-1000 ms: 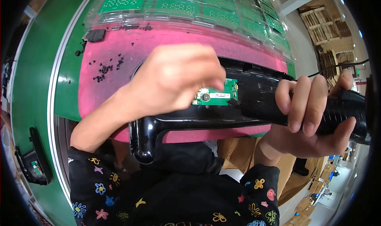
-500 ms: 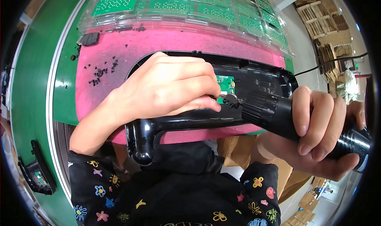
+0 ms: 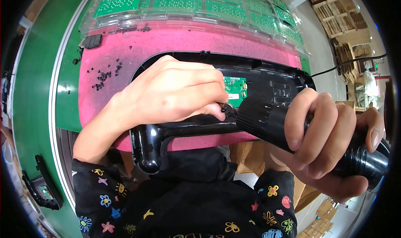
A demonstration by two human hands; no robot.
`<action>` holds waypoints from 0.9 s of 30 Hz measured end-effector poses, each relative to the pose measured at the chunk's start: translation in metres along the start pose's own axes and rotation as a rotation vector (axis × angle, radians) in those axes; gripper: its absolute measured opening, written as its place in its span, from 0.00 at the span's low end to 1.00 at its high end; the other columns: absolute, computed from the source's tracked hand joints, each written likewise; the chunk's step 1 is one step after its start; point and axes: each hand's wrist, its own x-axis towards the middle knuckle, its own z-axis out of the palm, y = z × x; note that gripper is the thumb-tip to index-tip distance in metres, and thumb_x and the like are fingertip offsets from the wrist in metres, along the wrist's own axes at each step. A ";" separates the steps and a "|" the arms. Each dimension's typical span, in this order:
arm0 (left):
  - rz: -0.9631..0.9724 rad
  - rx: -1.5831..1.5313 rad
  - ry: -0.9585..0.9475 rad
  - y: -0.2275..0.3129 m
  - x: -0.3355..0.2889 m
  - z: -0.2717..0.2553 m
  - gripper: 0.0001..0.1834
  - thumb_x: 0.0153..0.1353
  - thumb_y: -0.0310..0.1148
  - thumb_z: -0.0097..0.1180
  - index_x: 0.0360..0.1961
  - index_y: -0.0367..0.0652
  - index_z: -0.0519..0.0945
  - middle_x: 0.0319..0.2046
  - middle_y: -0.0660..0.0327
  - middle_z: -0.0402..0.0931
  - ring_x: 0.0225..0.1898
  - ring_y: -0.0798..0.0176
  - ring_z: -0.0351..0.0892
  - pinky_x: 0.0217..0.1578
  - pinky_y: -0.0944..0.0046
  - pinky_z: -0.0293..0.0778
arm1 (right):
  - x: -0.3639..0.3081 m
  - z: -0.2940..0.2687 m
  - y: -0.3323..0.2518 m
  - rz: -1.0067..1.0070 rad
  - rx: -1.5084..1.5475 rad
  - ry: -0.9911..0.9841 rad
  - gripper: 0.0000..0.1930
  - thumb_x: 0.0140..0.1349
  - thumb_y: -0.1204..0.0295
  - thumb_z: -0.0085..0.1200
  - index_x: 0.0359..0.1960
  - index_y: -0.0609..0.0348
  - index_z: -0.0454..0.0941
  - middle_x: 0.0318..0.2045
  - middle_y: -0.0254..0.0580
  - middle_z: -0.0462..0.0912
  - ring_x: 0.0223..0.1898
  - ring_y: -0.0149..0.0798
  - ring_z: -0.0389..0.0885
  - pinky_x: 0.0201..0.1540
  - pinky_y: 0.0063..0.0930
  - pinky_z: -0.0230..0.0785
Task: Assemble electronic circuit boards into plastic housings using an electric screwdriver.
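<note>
A black electric screwdriver (image 3: 269, 117) with a ribbed collar lies in my right hand (image 3: 326, 133), its fingers wrapped round the body. It points left, its tip close to the fingertips of my left hand (image 3: 179, 92). Thumb and finger of that hand are pinched together on small black screws (image 3: 229, 110), and other screws show right beside them. Beneath both hands is a black plastic housing (image 3: 184, 131), hollow side up, with a rounded arm at its lower left. A green circuit board (image 3: 236, 87) sits inside it, partly covered by my left hand.
Loose black screws (image 3: 102, 77) are scattered on the pink mat (image 3: 167, 37), left of the housing. Clear trays (image 3: 175, 23) of green boards fill the far side. A dark grey block (image 3: 91, 41) lies at the mat's far left corner. Another housing (image 3: 45, 188) rests on the green surface at left.
My right hand has brought the screwdriver left, closer to my left fingertips. The left fingers have drawn slightly left, so more of the circuit board shows.
</note>
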 end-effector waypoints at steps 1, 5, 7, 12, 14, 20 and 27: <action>-0.045 -0.024 -0.040 0.001 0.001 0.000 0.13 0.57 0.35 0.64 0.31 0.36 0.78 0.27 0.57 0.77 0.27 0.54 0.80 0.23 0.59 0.76 | 0.001 -0.002 -0.001 0.008 -0.001 -0.048 0.26 0.61 0.54 0.61 0.51 0.56 0.66 0.21 0.29 0.78 0.17 0.25 0.75 0.25 0.18 0.67; -0.259 -0.030 -0.241 0.003 0.000 -0.007 0.11 0.57 0.32 0.64 0.32 0.37 0.76 0.28 0.58 0.76 0.30 0.52 0.80 0.28 0.58 0.76 | -0.001 -0.005 -0.009 0.070 -0.015 -0.003 0.24 0.61 0.55 0.60 0.51 0.54 0.66 0.20 0.29 0.77 0.18 0.25 0.75 0.27 0.21 0.68; -0.298 0.027 -0.235 0.001 0.000 -0.006 0.10 0.56 0.32 0.64 0.32 0.38 0.76 0.27 0.58 0.76 0.31 0.52 0.79 0.29 0.58 0.76 | -0.003 -0.008 -0.013 0.123 -0.029 0.070 0.24 0.61 0.54 0.59 0.52 0.53 0.66 0.19 0.28 0.75 0.19 0.25 0.72 0.30 0.24 0.65; -0.318 0.173 -0.232 0.003 0.003 -0.005 0.11 0.55 0.33 0.65 0.30 0.40 0.75 0.26 0.58 0.74 0.31 0.53 0.77 0.29 0.55 0.73 | -0.007 -0.045 0.000 0.194 -0.210 0.050 0.22 0.68 0.51 0.46 0.54 0.54 0.67 0.17 0.27 0.68 0.17 0.27 0.64 0.29 0.29 0.60; -0.332 0.168 -0.268 0.002 0.001 -0.006 0.11 0.55 0.34 0.65 0.28 0.40 0.76 0.26 0.59 0.74 0.30 0.54 0.76 0.28 0.54 0.72 | -0.015 -0.043 0.009 0.256 -0.242 0.237 0.21 0.69 0.54 0.44 0.54 0.56 0.66 0.17 0.30 0.67 0.17 0.29 0.63 0.29 0.30 0.59; -0.332 0.146 -0.348 -0.001 0.000 -0.007 0.12 0.52 0.37 0.66 0.30 0.41 0.80 0.27 0.63 0.79 0.32 0.56 0.79 0.29 0.57 0.75 | -0.025 -0.057 0.022 0.289 -0.288 0.280 0.19 0.66 0.67 0.50 0.52 0.65 0.62 0.14 0.38 0.67 0.14 0.32 0.64 0.21 0.30 0.64; -0.393 0.157 -0.454 0.002 -0.001 -0.002 0.12 0.52 0.37 0.67 0.35 0.43 0.83 0.29 0.63 0.83 0.32 0.59 0.80 0.30 0.59 0.77 | -0.032 -0.064 0.020 0.349 -0.322 0.277 0.18 0.67 0.62 0.46 0.52 0.62 0.63 0.16 0.35 0.66 0.16 0.31 0.63 0.25 0.31 0.63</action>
